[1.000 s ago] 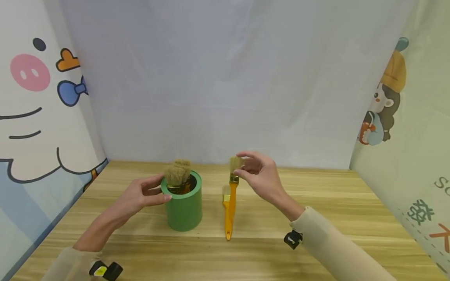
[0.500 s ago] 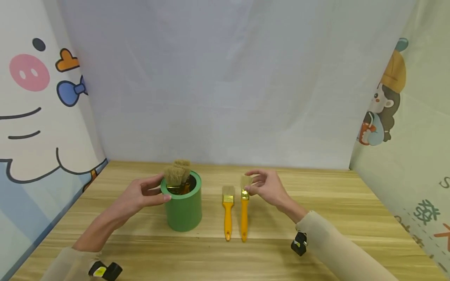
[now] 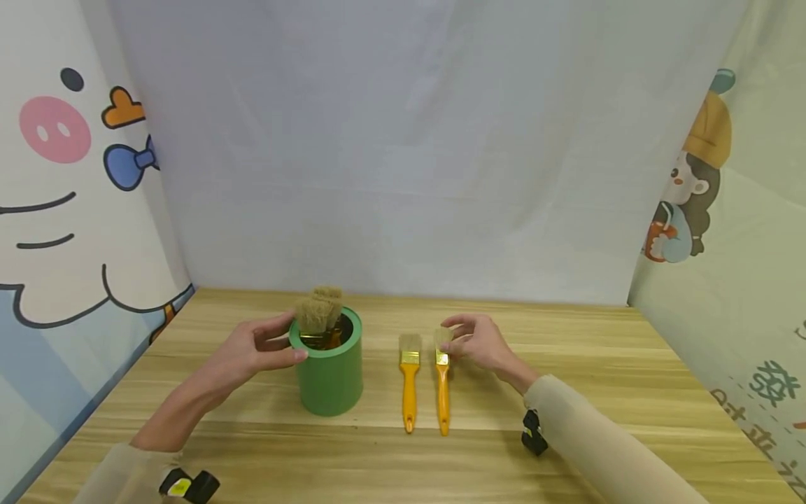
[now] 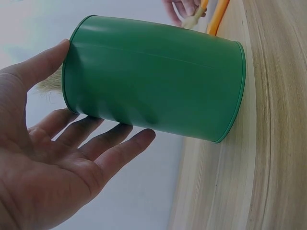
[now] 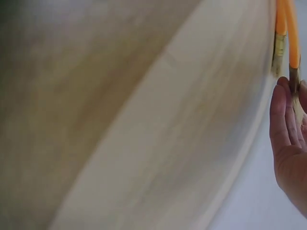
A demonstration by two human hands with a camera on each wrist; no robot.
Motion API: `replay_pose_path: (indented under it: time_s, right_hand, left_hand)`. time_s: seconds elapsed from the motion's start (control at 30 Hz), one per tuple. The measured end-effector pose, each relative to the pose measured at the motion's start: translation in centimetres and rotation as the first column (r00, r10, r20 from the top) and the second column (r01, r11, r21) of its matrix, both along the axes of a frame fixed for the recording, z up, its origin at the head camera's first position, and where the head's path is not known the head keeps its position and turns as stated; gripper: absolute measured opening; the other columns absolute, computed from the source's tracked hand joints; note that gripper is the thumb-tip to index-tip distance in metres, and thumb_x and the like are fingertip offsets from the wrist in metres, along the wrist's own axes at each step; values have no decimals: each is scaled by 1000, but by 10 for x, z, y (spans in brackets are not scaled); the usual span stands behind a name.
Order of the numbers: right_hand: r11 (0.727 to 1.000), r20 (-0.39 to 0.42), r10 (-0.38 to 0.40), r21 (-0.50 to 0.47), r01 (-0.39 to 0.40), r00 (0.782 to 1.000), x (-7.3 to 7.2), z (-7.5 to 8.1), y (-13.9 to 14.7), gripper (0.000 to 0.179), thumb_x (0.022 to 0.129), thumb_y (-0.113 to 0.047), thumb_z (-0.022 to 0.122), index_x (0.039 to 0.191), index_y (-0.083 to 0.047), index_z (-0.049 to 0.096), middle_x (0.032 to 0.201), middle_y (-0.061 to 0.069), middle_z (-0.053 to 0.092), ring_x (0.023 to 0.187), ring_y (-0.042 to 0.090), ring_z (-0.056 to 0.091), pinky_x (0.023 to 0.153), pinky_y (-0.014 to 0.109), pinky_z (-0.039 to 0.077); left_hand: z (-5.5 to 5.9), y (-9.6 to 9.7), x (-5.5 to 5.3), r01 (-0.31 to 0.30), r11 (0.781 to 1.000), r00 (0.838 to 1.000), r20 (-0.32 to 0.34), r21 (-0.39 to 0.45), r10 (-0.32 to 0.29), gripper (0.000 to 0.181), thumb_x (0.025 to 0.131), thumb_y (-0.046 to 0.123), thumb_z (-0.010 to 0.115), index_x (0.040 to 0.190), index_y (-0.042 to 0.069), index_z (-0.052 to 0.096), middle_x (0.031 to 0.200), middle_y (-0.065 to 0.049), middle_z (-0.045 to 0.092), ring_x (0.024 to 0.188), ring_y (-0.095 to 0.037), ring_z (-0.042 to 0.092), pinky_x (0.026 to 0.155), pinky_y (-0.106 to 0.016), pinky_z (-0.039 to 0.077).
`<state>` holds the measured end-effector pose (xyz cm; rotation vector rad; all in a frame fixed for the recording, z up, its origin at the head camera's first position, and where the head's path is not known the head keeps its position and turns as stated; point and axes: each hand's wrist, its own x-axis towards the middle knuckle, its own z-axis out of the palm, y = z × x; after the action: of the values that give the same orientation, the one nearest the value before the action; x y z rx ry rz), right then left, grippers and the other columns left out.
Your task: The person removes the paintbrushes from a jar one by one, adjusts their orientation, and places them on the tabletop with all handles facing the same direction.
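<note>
The right hand [image 3: 476, 341] pinches the right brush [image 3: 443, 392] at its bristle end, thumb on one side and fingers on the other, as the right wrist view also shows. The left hand [image 3: 255, 348] grips the green can [image 3: 330, 385] from the left, its thumb at the rim and its fingers along the far side.

The relation that seems to matter most is between the right hand and the right brush: the hand is at the far end and to the right of it, and the brush's long axis runs from the bristles back toward the person, handle end nearest. Whether the bristles are flat on the tabletop [image 3: 378, 469] or slightly lifted, I cannot tell. The left brush [image 3: 409, 395] lies just beside it, apart and almost parallel, between the right brush and the can. The right hand is the nearer to both; the left is well apart, on the other side of the can, which stands upright with other brushes [image 3: 317, 313] in it, bristles up above the rim.

On the printed cloth at the right [image 3: 724, 315] the dark character "發" [image 3: 774, 383] can be read; the lettering around it is cut off or too skewed to make out. No brand or label shows on the can or brushes
</note>
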<state>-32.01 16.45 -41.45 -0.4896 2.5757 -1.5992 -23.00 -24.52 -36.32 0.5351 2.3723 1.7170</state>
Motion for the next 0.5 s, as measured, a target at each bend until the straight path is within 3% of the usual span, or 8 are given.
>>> replay_pose_path:
  time_s: [0.23,0.5]
  right_hand:
    - [993,-34,19,117,-15,999,-9,-8,2,38,90,0,83,125,8,71,99,15,77,88,25,73,81,40,61]
    - [978,-65,27,210,-12,998,-13,-12,0,38,90,-4,85,124,5,73,99,12,77,93,26,73,85,44,60]
  left_hand:
    - [0,0,-1,1,1000,1000,0,1,-1,86,101,24,73,165,-4,23,169,-26,22,146,-54,34,111,-58,42]
    - [0,0,0,0,1000,1000,10,1,0,86,101,24,74,165,-3,23,169,-25,21,146,-53,34,111,-57,43]
